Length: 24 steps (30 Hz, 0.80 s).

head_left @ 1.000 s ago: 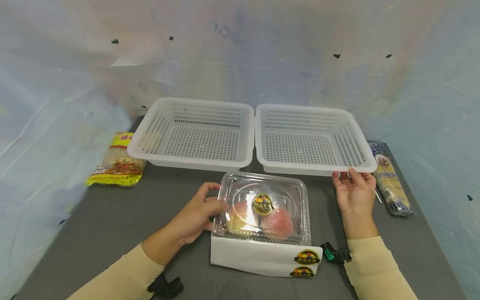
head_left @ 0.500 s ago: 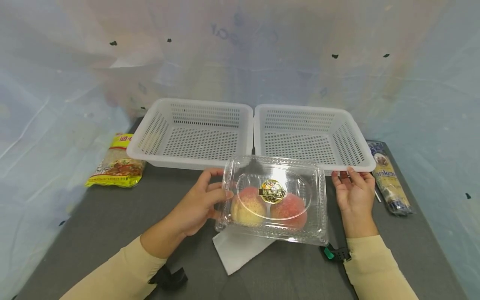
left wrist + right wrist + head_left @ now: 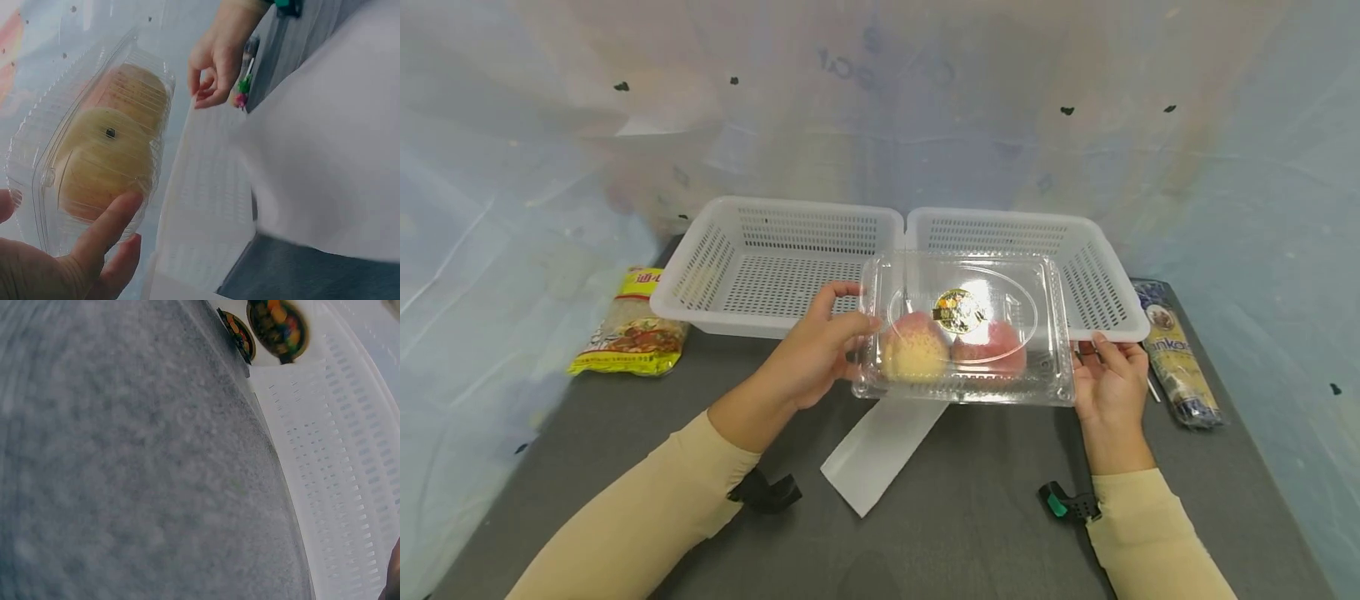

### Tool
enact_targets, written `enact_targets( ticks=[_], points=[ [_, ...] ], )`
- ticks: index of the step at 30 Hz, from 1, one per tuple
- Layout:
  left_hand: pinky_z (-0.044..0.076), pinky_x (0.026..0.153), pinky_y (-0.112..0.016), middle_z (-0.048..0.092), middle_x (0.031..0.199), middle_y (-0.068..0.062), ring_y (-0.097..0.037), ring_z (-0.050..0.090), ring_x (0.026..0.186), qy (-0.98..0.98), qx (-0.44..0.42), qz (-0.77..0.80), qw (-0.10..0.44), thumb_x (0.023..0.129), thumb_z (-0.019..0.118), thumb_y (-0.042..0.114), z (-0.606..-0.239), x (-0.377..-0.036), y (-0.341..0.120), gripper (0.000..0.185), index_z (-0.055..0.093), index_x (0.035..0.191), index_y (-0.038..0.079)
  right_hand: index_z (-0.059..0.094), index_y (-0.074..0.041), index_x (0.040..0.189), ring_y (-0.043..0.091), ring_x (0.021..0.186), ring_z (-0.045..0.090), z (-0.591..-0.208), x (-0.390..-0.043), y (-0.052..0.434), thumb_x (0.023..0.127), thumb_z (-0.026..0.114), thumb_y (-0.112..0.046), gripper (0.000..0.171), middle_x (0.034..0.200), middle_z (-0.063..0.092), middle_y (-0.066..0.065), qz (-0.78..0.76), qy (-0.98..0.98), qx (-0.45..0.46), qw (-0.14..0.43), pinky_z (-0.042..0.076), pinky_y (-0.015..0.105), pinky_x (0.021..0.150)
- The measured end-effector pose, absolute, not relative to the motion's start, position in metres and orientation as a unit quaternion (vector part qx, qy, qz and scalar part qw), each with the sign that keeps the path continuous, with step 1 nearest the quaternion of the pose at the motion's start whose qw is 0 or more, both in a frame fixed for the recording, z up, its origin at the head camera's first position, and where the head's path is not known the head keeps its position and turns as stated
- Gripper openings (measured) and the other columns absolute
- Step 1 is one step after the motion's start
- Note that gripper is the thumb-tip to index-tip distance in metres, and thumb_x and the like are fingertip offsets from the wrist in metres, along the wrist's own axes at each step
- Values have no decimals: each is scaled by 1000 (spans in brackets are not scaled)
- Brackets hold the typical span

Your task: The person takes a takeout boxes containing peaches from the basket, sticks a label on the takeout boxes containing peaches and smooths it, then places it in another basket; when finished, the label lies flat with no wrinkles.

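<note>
My left hand (image 3: 816,350) holds a clear plastic clamshell box (image 3: 966,333) by its left edge, raised over the front of the right basket (image 3: 1122,279). Two peaches show inside, a yellow and red one (image 3: 913,354) and a redder one (image 3: 992,346); a gold round sticker is on the lid. From beneath the box hangs a white paper strip (image 3: 880,458); the right wrist view shows round fruit stickers (image 3: 278,328) on white. My right hand (image 3: 1112,383) grips the right basket's front rim near its corner, thumb on top. Its other fingers are partly hidden beneath the rim.
A second white perforated basket (image 3: 737,323) stands left of the first. At far left lies a yellow food packet (image 3: 636,329), at far right a blue and yellow packet (image 3: 1180,362). Plastic sheeting (image 3: 820,100) hangs behind the grey table (image 3: 970,508).
My left hand has lifted the box of peaches from the table, away from me and slightly right, over the right basket's front. The paper strip has swung down. My right hand keeps the rim.
</note>
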<state>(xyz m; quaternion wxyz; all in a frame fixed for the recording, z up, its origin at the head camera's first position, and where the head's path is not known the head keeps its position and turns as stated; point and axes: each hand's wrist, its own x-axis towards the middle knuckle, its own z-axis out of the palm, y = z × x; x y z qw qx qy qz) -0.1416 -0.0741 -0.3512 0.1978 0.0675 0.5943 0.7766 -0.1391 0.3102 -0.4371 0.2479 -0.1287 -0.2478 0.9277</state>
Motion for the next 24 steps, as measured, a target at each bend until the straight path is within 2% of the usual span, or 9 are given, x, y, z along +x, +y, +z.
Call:
enact_targets(
  ticks=[7, 13, 17, 21, 24],
  points=[
    [63, 70, -45, 49, 143, -21, -36, 62, 112, 601, 34, 779, 177, 97, 71, 17, -347, -174, -59, 67, 31, 150, 17, 32, -4, 149, 31, 110, 63, -437, -140, 310, 104, 56, 19, 56, 153, 43, 19, 927, -259, -122, 244, 64, 47, 78],
    [62, 68, -43, 43, 150, -17, -39, 62, 120, 602, 16, 780, 171, 98, 73, 19, -343, -197, -45, 69, 31, 153, 17, 32, -3, 149, 29, 98, 61, -438, -140, 310, 104, 58, 18, 56, 147, 46, 19, 924, -271, -115, 244, 61, 42, 71],
    [60, 65, -39, 47, 150, -14, -39, 61, 123, 602, 16, 779, 176, 99, 74, 20, -340, -209, -34, 67, 33, 152, 18, 31, -3, 149, 28, 97, 59, -438, -139, 310, 103, 60, 17, 58, 151, 42, 20, 922, -278, -114, 243, 60, 41, 72],
    [49, 55, -32, 56, 146, -13, -36, 64, 121, 608, 17, 773, 179, 99, 75, 20, -338, -219, -23, 65, 35, 150, 19, 31, -4, 150, 28, 99, 59, -438, -139, 310, 104, 61, 16, 58, 153, 40, 19, 922, -281, -114, 240, 61, 42, 73],
    [45, 53, -30, 56, 145, -11, -33, 65, 119, 616, 17, 766, 182, 99, 75, 21, -337, -226, -16, 64, 36, 150, 20, 31, -4, 150, 28, 99, 59, -438, -139, 310, 104, 61, 16, 58, 153, 40, 19, 922, -281, -115, 240, 60, 42, 74]
  ],
)
